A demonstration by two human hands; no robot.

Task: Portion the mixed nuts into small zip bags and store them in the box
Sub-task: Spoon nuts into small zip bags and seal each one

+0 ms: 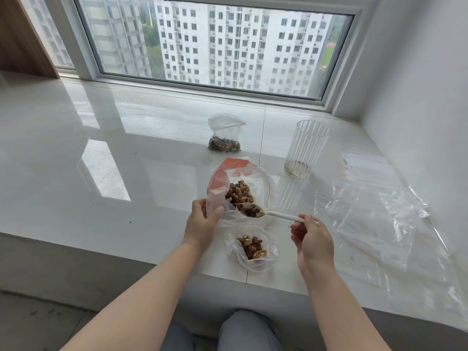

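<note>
A large clear bag with an orange patch [219, 183] lies open on the white sill, mixed nuts [239, 193] inside it. My left hand [202, 220] pinches the bag's near left edge and holds its mouth up. My right hand [311, 236] grips the handle of a white spoon [253, 211] whose bowl, full of nuts, sits at the big bag's mouth. Just below it lies a small open zip bag [253, 249] partly filled with nuts. Another small zip bag [225, 134] holding nuts stands farther back.
A ribbed clear glass container [305, 148] stands to the right of the big bag, only crumbs in its bottom. Several empty zip bags [374, 216] lie spread at the right near the wall. The sill's front edge [126, 252] runs close below my hands.
</note>
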